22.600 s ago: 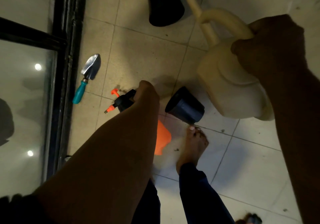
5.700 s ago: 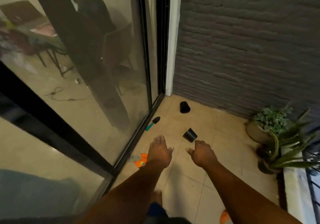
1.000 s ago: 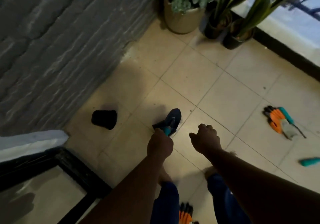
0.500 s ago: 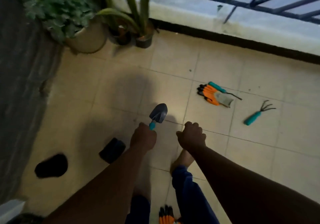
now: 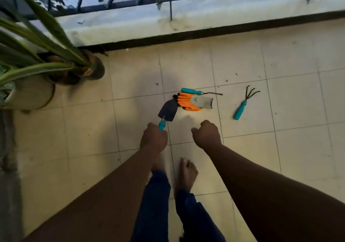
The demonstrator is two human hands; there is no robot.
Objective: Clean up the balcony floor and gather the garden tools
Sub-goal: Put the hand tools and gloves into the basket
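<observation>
My left hand grips the teal handle of a small trowel, whose dark blade points up and away over the tiled floor. My right hand is curled into a fist beside it and holds nothing. Just beyond the trowel blade an orange and grey glove lies on the floor. A teal-handled weeder lies along the glove's far edge. A teal-handled hand rake lies to the right of the glove, prongs pointing away.
Potted plants stand at the left, long leaves reaching over the floor. A low white parapet with a dark railing closes the far side. My bare feet stand on the tiles below my hands.
The view has swung right and closer to the parapet. The glove, weeder and rake now lie nearer my hands. My left hand still holds the trowel; the black pots have left the view.
</observation>
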